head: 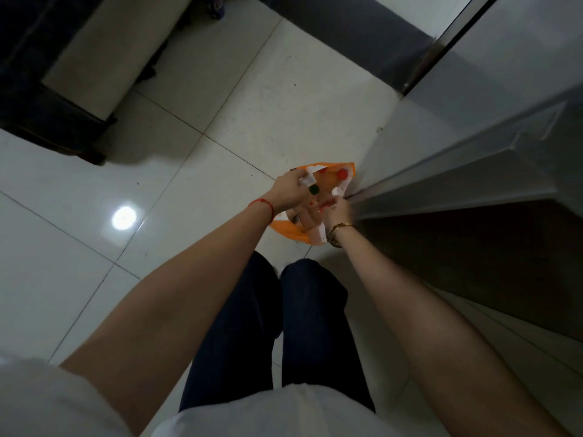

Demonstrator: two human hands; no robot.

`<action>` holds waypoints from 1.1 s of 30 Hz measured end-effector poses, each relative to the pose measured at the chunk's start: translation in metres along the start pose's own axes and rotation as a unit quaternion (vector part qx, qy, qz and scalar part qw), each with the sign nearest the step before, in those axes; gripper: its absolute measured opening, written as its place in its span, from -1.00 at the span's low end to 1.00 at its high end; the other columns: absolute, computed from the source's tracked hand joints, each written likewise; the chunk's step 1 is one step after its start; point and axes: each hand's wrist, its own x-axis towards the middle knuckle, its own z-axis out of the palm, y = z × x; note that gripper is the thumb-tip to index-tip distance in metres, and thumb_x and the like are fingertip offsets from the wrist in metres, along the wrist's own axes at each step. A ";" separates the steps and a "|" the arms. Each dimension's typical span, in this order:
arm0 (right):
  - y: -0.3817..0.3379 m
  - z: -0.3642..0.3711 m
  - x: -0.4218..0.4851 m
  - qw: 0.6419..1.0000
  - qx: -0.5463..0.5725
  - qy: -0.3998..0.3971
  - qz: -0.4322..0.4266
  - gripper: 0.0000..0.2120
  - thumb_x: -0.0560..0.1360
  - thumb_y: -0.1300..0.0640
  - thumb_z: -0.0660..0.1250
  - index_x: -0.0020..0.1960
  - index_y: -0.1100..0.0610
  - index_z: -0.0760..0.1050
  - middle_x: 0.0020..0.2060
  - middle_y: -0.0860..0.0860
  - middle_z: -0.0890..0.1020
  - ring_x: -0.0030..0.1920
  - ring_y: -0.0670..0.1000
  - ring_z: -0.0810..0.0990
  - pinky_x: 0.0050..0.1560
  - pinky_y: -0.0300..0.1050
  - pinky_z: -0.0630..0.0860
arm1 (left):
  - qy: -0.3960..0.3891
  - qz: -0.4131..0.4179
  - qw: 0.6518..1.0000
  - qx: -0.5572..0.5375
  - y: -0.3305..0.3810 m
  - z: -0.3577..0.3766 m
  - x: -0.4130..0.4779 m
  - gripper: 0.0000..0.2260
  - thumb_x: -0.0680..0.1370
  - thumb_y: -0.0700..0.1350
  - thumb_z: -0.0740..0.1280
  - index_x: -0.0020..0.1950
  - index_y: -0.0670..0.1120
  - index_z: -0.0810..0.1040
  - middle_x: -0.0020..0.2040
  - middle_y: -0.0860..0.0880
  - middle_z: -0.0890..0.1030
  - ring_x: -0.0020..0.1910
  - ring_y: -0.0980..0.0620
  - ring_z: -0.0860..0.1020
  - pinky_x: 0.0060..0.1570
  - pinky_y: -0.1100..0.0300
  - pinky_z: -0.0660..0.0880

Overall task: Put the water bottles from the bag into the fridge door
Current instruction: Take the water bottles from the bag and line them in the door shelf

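Floor [220, 89]: bag [293, 234] gripped between left hand [288, 187], right hand [339, 212].

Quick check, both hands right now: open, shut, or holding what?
Left hand: fingers pinch one side of the orange bag at its mouth.
Right hand: fingers grip the opposite side.

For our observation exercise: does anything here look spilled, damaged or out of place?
Nothing stands out. The bag sits on the floor beside the fridge, left hand and right hand each gripping a handle; bottle caps show inside. No spill visible.
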 end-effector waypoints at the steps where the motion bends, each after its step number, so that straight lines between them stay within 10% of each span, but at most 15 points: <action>1: -0.004 -0.007 -0.009 1.000 -0.018 -0.001 -0.007 -0.69 0.51 0.31 0.11 0.20 0.25 0.48 0.11 0.21 0.59 0.08 0.18 0.57 -0.03 -0.10 0.46 | 0.000 0.000 1.000 -0.012 0.006 -0.001 -0.011 -0.64 0.59 -0.22 0.13 0.38 -0.16 0.44 0.32 -0.23 0.52 0.28 -0.22 0.49 0.12 0.12 0.41; 4: -0.018 -0.030 -0.050 0.997 -0.066 -0.027 -0.024 -0.66 0.53 0.27 0.07 0.23 0.19 0.48 0.10 0.22 0.59 -0.14 0.10 0.51 -0.17 -0.15 0.41 | 0.001 -0.015 0.999 -0.037 0.022 -0.013 -0.055 -0.62 0.56 -0.26 0.10 0.37 -0.16 0.44 0.31 -0.23 0.52 0.24 -0.23 0.50 0.18 0.01 0.48; 12: -0.046 -0.084 -0.200 0.996 -0.046 -0.074 0.006 -0.77 0.54 0.27 0.11 0.07 0.14 0.51 0.11 0.19 0.58 0.12 0.22 0.55 0.04 -0.02 0.50 | 0.019 -0.039 0.997 -0.067 0.059 -0.051 -0.202 -0.63 0.56 -0.23 0.12 0.35 -0.18 0.47 0.31 -0.21 0.54 0.25 -0.21 0.52 0.25 -0.06 0.50; 18: -0.054 -0.117 -0.278 0.997 0.002 -0.074 0.028 -0.78 0.47 0.22 0.14 -0.25 -0.05 0.44 -0.10 0.13 0.57 0.06 0.25 0.59 0.08 0.12 0.54 | 0.083 -0.031 0.992 -0.088 0.086 -0.061 -0.294 -0.72 0.57 -0.15 0.14 0.14 -0.22 0.55 0.00 -0.22 0.64 -0.06 -0.18 0.59 -0.11 0.04 0.57; 24: -0.032 -0.149 -0.343 0.996 0.076 -0.003 0.043 -0.71 0.42 0.24 0.12 -0.08 -0.07 0.51 0.00 0.12 0.65 0.03 0.17 0.60 0.02 0.07 0.58 | 0.041 -0.009 0.999 -0.025 0.119 -0.063 -0.351 -0.71 0.61 -0.08 0.14 -0.13 -0.24 0.52 -0.15 -0.25 0.59 -0.15 -0.15 0.53 -0.17 0.04 0.49; 28: -0.024 -0.174 -0.389 0.991 0.122 0.051 0.024 -0.72 0.52 0.23 0.12 -0.16 -0.11 0.47 -0.11 0.08 0.60 -0.12 0.09 0.55 -0.19 -0.12 0.43 | 0.003 0.025 0.999 -0.045 0.143 -0.059 -0.379 -0.67 0.60 -0.05 0.15 0.10 -0.23 0.61 0.00 -0.21 0.66 -0.01 -0.18 0.61 0.03 -0.04 0.59; 33: -0.004 -0.189 -0.421 0.979 0.167 0.115 0.021 -0.82 0.51 0.17 0.19 0.03 -0.02 0.50 -0.24 0.12 0.58 -0.26 0.10 0.57 -0.19 -0.04 0.54 | -0.038 0.015 0.994 -0.103 0.180 -0.049 -0.412 -0.77 0.54 -0.25 0.13 -0.04 -0.26 0.58 -0.26 -0.15 0.50 -0.30 -0.08 0.46 -0.31 0.13 0.40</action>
